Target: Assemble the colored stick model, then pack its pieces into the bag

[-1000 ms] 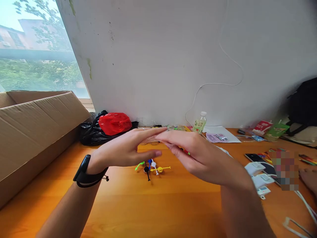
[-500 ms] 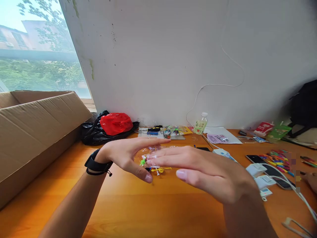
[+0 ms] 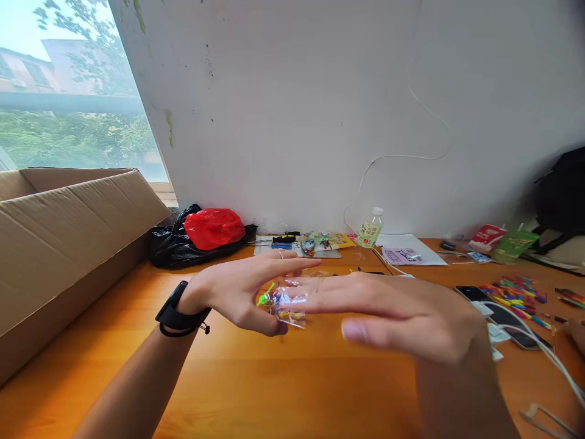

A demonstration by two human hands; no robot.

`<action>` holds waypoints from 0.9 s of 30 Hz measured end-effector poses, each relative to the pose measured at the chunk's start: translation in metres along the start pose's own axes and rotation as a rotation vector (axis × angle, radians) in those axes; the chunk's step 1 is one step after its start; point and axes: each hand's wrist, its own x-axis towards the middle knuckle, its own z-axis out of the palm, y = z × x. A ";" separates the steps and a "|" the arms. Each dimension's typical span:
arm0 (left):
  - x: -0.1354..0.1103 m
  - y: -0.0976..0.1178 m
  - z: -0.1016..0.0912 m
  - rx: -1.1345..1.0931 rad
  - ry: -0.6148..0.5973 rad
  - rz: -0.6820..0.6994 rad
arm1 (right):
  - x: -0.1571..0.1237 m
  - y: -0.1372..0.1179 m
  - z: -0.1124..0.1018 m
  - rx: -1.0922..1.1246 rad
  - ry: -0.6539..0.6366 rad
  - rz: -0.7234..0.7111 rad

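A small clear plastic bag [image 3: 295, 308], with bright green, blue and yellow bits showing in or behind it, stands between my hands over the wooden table [image 3: 274, 390]. My left hand [image 3: 240, 291], with a black wristband, has its thumb at the bag's lower left edge and its index finger stretched above. It appears to grip the bag; its other fingers are hidden. My right hand [image 3: 402, 308] reaches in from the right with long straight fingers. Those fingertips pass behind the shiny film, and the blurred thumb is held apart, touching nothing.
A cardboard box [image 3: 68, 225] fills the left side. Along the wall are a red bag [image 3: 214, 228] on a black bag, packaged small items [image 3: 315, 244], and a bottle [image 3: 370, 228]. On the right lie phones, white cables, colourful pens [image 3: 514, 292] and another person's hand [image 3: 576, 332].
The film of the bag now shows in front of my right fingertips. My right hand has moved slightly right and blurs, and my left thumb has shifted a little to the right.
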 end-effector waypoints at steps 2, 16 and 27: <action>0.002 -0.004 0.002 0.029 0.012 0.009 | 0.001 0.005 0.000 -0.008 0.016 0.003; 0.022 -0.023 0.021 0.137 -0.055 0.039 | 0.022 0.043 0.021 -0.082 -0.038 0.116; 0.018 -0.013 0.019 -0.022 -0.110 0.048 | 0.026 0.009 0.025 0.061 -0.237 0.090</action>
